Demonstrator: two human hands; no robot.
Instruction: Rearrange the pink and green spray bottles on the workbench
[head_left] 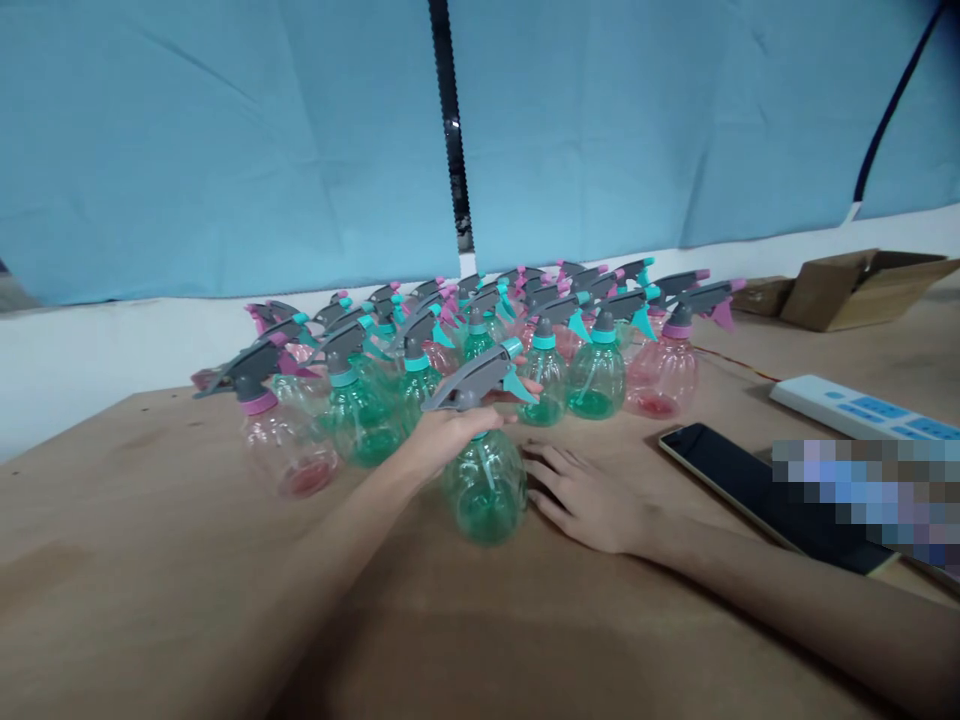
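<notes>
A green spray bottle [487,490] with a grey head and teal trigger stands upright on the wooden table, nearest to me. My left hand [457,430] is wrapped round its neck, just under the spray head, with some fingers showing behind it. On the bottle's right side, my right hand [589,495] lies low by the table, fingers spread and their tips close to the bottle; whether they touch it I cannot tell. Behind are several more bottles, among them a pink one [664,375] at the right and another pink one [289,450] at the left.
To the right lie a dark phone [772,495], a white power strip [862,405] and a blurred-out item [877,500]. An open cardboard box [840,290] sits at the back right of the table [135,560]. A blue cloth [225,150] hangs behind.
</notes>
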